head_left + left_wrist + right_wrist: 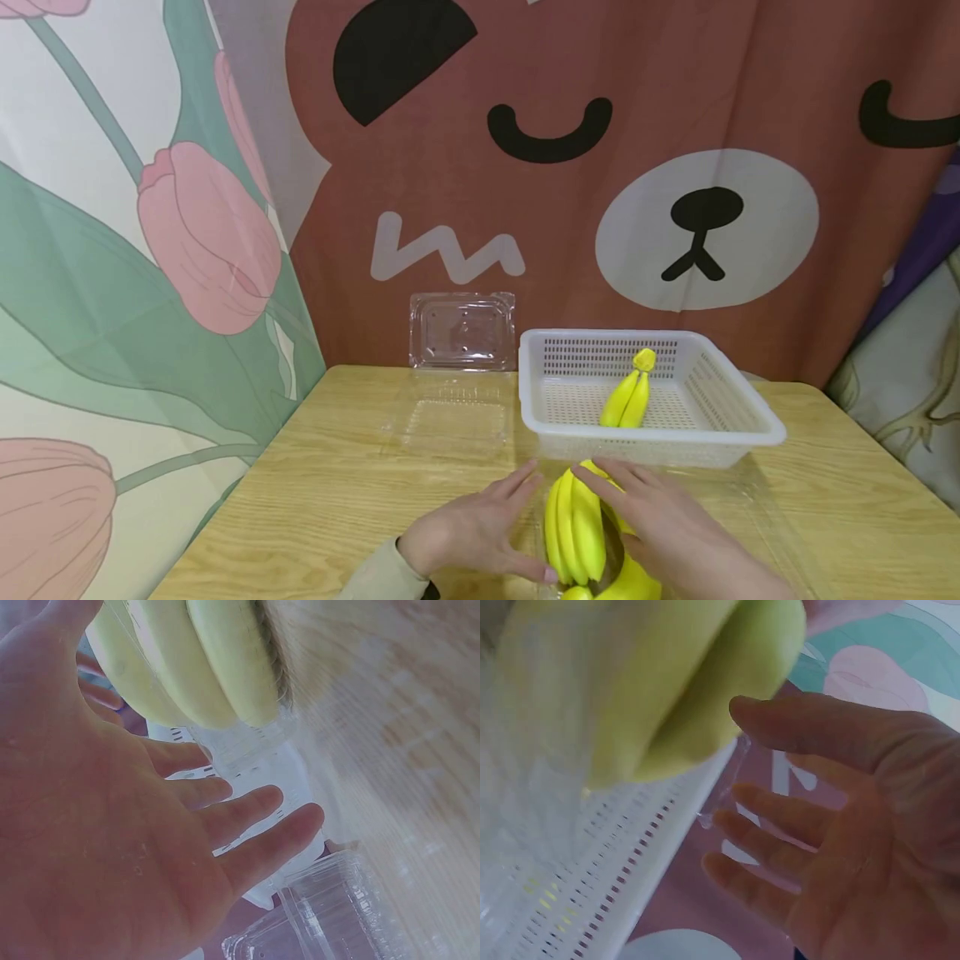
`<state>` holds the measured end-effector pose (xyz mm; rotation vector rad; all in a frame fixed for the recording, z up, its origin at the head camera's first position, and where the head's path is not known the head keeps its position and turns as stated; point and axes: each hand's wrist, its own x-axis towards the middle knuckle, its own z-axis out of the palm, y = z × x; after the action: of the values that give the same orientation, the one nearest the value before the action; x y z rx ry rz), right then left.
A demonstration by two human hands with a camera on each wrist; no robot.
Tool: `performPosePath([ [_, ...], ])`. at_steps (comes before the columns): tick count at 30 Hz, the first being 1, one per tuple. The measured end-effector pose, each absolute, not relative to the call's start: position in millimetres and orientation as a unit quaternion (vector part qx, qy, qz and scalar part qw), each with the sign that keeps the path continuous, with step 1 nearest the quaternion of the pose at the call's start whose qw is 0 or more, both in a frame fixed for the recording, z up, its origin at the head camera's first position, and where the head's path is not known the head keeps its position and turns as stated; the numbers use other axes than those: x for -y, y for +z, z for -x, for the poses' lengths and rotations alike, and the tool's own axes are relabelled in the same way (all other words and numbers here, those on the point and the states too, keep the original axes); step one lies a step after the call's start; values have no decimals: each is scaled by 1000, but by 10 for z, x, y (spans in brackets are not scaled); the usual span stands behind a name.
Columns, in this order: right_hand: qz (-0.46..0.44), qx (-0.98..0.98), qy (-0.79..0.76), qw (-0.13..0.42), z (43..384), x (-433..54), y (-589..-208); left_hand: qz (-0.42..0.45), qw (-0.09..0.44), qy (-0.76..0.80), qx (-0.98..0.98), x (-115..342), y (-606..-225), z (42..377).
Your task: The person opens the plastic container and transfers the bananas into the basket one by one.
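A bunch of yellow bananas (573, 529) stands at the front of the table in a clear plastic box, with more banana (633, 583) showing at the bottom edge. My left hand (476, 527) is beside the bunch on its left, fingers extended; in the left wrist view its palm and spread fingers hold nothing. On the other side, my right hand (671, 521) reaches over the bunch with its fingers loosely bent. In the right wrist view, the thumb of that hand (855, 817) is close to the bananas (697, 697); whether it touches them I cannot tell.
Behind the hands stands a white perforated basket (652, 436) with a small banana bunch (626, 402) inside. An open clear plastic clamshell (462, 333) sits to its left, lid upright. A transparent plastic sheet or lid (750, 508) lies right of the bananas. Printed curtains (450, 183) hang behind the table.
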<state>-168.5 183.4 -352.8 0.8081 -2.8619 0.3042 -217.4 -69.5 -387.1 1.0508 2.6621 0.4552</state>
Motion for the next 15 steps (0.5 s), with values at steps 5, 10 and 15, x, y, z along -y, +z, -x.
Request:
performPosePath([
  [5,-323,934,100,114,1741,-1796,-3648,-351,126,149,-916,688,-3862,2156],
  [10,-319,936,133,67,1762,-1784,-3690,-349,119,141,-919,681,-3857,2141],
  [15,-325,931,150,71,1843,-1784,-3754,-354,116,144,-917,680,-3862,2153],
])
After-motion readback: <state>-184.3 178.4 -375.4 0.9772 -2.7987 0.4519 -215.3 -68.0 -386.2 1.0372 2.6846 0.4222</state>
